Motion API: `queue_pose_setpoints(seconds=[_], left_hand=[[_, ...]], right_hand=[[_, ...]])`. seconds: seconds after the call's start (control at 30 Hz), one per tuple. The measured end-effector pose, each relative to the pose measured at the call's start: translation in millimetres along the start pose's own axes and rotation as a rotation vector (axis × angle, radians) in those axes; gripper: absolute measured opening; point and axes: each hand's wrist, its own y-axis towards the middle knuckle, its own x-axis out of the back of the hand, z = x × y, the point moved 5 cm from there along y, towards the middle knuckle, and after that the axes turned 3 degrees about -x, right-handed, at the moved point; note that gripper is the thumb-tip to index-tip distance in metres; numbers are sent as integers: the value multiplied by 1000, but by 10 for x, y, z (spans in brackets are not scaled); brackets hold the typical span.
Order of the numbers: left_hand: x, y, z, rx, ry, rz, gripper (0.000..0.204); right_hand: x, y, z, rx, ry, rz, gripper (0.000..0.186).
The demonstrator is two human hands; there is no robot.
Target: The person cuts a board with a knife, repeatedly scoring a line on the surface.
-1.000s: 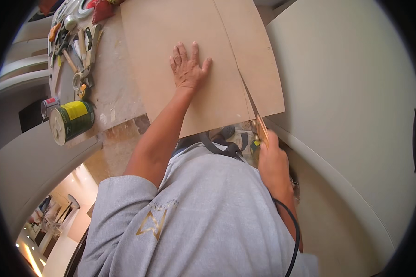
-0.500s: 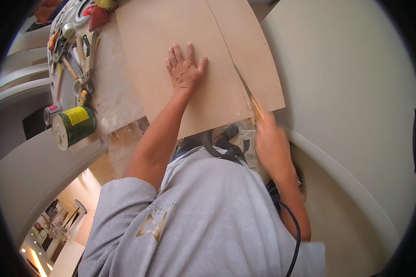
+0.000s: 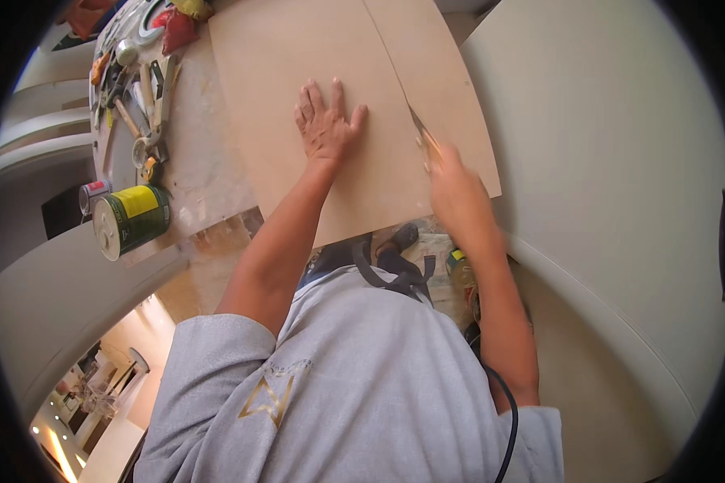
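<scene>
A large thin tan wooden board (image 3: 274, 56) lies in front of me, with a long dark cut line running from its far edge toward my right hand. My left hand (image 3: 328, 130) rests flat on the board, fingers spread, left of the line. Wrapped round the wooden handle of a handsaw (image 3: 432, 145), my right hand (image 3: 462, 197) is slightly blurred by motion. The narrow dark blade stands in the line, and most of it is hidden by the board. Board lies on both sides of the blade.
Left of the board, a worktable (image 3: 205, 181) carries a heap of hand tools (image 3: 143, 105), a red bag (image 3: 179, 30) and a green-and-yellow can (image 3: 133, 217). A pale curved panel (image 3: 604, 137) stands close on the right. A black cable (image 3: 511, 410) hangs by my right arm.
My right hand has pushed forward along the line with the handsaw, so less of its blade shows. My left hand keeps its place on the board. The view has shifted slightly.
</scene>
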Motion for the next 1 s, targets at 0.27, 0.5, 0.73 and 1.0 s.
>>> queue_pose_setpoints(seconds=[0.27,0.5,0.73,1.0], left_hand=[[39,31,-70,-27,16,-30,83],[-9,3,-32,4,-11,-6,82],[28,11,-15,-15,-6,-39,82],[-10,15,-90,-2,-21,-2,82]], right_hand=[[-320,-708,-469,-52,-26,-85,34],[-234,728,15,38,-37,-20,30],[6,-1261,-403,-120,86,-7,38],[-187,629,127,-8,-89,-70,22]])
